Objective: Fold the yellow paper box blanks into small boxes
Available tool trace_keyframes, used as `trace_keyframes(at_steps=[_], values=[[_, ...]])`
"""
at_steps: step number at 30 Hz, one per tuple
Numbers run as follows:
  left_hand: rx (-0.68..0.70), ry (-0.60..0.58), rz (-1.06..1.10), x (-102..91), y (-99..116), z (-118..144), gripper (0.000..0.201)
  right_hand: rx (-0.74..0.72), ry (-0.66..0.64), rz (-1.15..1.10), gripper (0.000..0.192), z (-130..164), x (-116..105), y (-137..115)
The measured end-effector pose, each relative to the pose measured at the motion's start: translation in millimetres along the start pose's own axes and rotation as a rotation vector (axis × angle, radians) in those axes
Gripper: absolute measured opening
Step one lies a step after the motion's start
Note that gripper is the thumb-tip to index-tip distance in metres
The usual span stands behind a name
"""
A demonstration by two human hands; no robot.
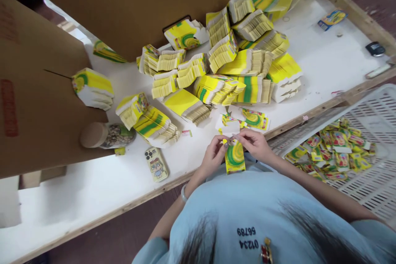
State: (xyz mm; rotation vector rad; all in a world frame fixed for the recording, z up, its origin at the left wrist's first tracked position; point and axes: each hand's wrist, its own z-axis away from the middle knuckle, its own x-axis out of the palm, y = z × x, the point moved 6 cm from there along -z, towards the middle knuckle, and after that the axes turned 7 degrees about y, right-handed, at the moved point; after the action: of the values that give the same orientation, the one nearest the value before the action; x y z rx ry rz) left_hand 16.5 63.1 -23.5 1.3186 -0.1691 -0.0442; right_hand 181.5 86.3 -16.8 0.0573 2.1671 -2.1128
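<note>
At the far left, a tall brown cardboard carton (pixel 37 103) is stood on the white table (pixel 93 189), its flap open toward the stacks, apparently so that bundles can be reached from it. Beside it a jar with a cork-coloured lid (pixel 105 135) is laid on its side, and a phone in a cartoon case (pixel 156 164) is left flat near the table edge, out of the working area.

Across the middle, bundles of flat yellow-and-green box blanks (pixel 229 70) are heaped loosely within arm's reach.

At the near edge, one small yellow-and-green box (pixel 235 157) is held upright just above the table edge, close to the body. The left hand (pixel 213 154) is closed around its upper left side, and the right hand (pixel 255 142) pinches its white top flap (pixel 230 128) between fingertips, so that the flap appears to be folded or tucked. More loose blanks (pixel 255 119) are kept just behind the hands.

To the right, a white slotted crate (pixel 377 189) is set beside the table, with a pile of folded boxes (pixel 334 150) dropped in it.
</note>
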Motion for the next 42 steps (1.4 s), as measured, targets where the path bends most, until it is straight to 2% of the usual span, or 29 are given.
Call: trace_keyframes(at_steps=[3, 7, 8, 10, 13, 15, 18, 23, 25, 27, 28, 29, 31, 33, 34, 35, 36, 37, 39, 40, 42], values=[[0.030, 0.078, 0.035, -1.7, -4, -1, 0.062, -0.054, 0.043, 0.024, 0.036, 1, -8, -1], [-0.019, -0.011, -0.033, -0.4, -5, 1, 0.059, -0.198, -0.218, 0.123, 0.042, 7, -10, -8], [-0.026, -0.010, -0.068, -1.7, -3, 0, 0.059, -0.197, -0.273, 0.126, 0.045, 9, -10, -10], [-0.027, 0.030, -0.139, -5.0, 3, -1, 0.053, -0.069, -0.330, 0.092, 0.050, 11, -7, -10], [-0.034, 0.056, -0.196, -4.0, 8, -3, 0.044, 0.241, -0.351, -0.046, 0.052, 14, 1, -7], [-0.054, 0.077, -0.181, -2.5, 9, -3, 0.041, 0.354, -0.351, -0.108, 0.052, 15, 5, -8], [-0.066, 0.128, -0.136, -2.2, 6, 0, 0.041, 0.408, -0.349, -0.138, 0.051, 11, 3, -11], [0.011, 0.092, -0.158, -3.2, 1, 4, 0.041, 0.478, -0.533, -0.338, 0.057, 10, 11, -11], [0.021, 0.072, -0.218, -8.2, 0, -1, 0.042, 0.469, -0.456, -0.346, 0.056, 7, 3, -5], [0.040, 0.139, -0.395, -21.2, 2, -14, 0.040, 0.452, -0.300, -0.252, 0.057, 6, -29, 4], [0.051, 0.210, -0.527, -30.4, 4, -23, 0.039, 0.444, -0.217, -0.151, 0.057, 8, -55, 9], [0.058, 0.287, -0.672, -39.6, 6, -33, 0.038, 0.440, -0.141, -0.011, 0.056, 11, -87, 14], [0.045, 0.386, -0.924, -52.9, 7, -54, 0.035, 0.446, 0.038, 0.430, 0.050, 23, -164, 20], [0.054, 0.366, -1.055, -55.4, 5, -72, 0.025, 0.499, 0.173, 0.971, 0.046, 39, -231, 19], [0.088, 0.336, -1.077, -53.2, 5, -79, 0.022, 0.465, 0.226, 1.161, 0.049, 44, -250, 13], [0.143, 0.312, -1.075, -49.8, 8, -83, 0.023, 0.386, 0.251, 1.280, 0.052, 44, -255, 7], [0.212, 0.300, -1.048, -46.1, 12, -84, 0.026, 0.266, 0.258, 1.310, 0.055, 41, -247, 0], [0.280, 0.294, -0.994, -42.4, 18, -82, 0.029, 0.123, 0.260, 1.263, 0.056, 33, -228, -8], [0.362, 0.268, -0.822, -36.3, 30, -72, 0.032, -0.146, 0.249, 1.020, 0.052, 13, -168, -22], [0.368, 0.237, -0.725, -33.3, 35, -65, 0.033, -0.248, 0.285, 0.878, 0.053, 2, -135, -30], [0.347, 0.169, -0.576, -28.3, 43, -50, 0.034, -0.387, 0.216, 0.622, 0.062, -18, -65, -39]])
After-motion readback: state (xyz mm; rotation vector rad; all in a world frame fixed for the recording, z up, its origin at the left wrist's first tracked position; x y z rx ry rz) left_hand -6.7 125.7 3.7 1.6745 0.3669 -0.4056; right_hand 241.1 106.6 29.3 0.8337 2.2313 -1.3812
